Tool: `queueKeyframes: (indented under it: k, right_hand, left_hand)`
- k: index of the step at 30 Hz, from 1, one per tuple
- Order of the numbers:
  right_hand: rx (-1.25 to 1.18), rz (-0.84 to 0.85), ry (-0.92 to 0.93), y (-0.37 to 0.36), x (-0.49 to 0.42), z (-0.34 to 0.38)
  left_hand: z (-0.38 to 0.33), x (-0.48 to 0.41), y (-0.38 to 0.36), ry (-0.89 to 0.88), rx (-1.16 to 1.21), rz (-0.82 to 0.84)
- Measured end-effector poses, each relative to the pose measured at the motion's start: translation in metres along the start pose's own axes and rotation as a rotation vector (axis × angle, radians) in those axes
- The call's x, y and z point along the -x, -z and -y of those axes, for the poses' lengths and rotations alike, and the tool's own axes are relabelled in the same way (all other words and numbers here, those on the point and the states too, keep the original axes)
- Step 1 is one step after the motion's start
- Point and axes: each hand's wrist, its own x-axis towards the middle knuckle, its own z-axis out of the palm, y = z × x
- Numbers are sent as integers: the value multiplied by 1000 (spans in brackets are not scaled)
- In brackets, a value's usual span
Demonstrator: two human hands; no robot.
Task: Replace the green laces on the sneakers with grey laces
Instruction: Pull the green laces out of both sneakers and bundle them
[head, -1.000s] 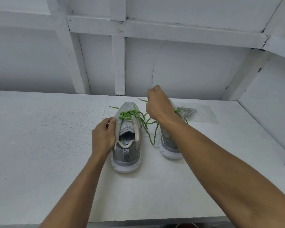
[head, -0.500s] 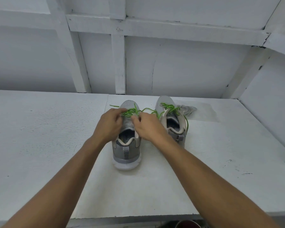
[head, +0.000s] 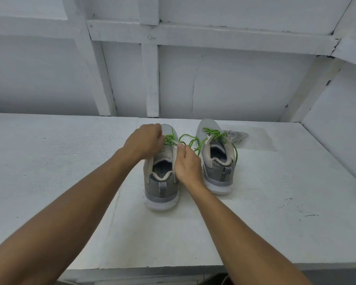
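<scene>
Two grey mesh sneakers [head: 160, 182] [head: 216, 175], two green cord laces [head: 170, 137] [head: 216, 132], one heap of grey laces [head: 235, 135].
Left hand [head: 146, 140] grips the left sneaker's lace; right hand [head: 188, 163] pinches its collar edge; the grey heap lies far right of it.

Single view, head-mounted, wide-angle. It looked forward and down from the person's own standpoint at the near edge of the surface [head: 49, 161]. Both forearms ran in from the bottom corners and met near frame centre. There the left hand [head: 144, 140] and right hand [head: 187, 164] sat at the left sneaker [head: 161, 188] and its green laces [head: 170, 138]. Camera stood near the work, with the arms spanning from lens to shoes. Heels faced the lens, with the right sneaker [head: 218, 177] just beside. The white panelled wall [head: 224, 83] filled the upper half. A side wall [head: 337, 120] closed the right. Straight edges bowed toward the margins.
</scene>
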Motion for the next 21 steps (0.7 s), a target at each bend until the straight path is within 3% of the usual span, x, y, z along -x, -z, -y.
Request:
queueKeyframes:
  k: [3, 6, 8, 11, 15, 19, 21]
  right_hand:
    - [-7, -13, 4, -1, 1, 0]
    - [-14, -25, 6, -2, 1, 0]
    - [-17, -31, 0, -2, 2, 0]
    - [-8, -36, -9, -2, 2, 0]
    - [0, -36, -27, -2, 2, 0]
    - [8, -25, -23, 0, 1, 0]
    - [10, -19, -32, 1, 1, 1]
  left_hand:
    - [19, -4, 4, 183, -15, -51]
    - [30, -7, 6, 285, -37, 35]
    - [25, -8, 11, 224, 28, 17]
    - [7, -3, 14, -18, 126, 8]
    - [-13, 1, -1, -239, -139, 136]
    - [-7, -8, 14, -298, -205, -109]
    - [7, -19, 37, -192, -199, -255]
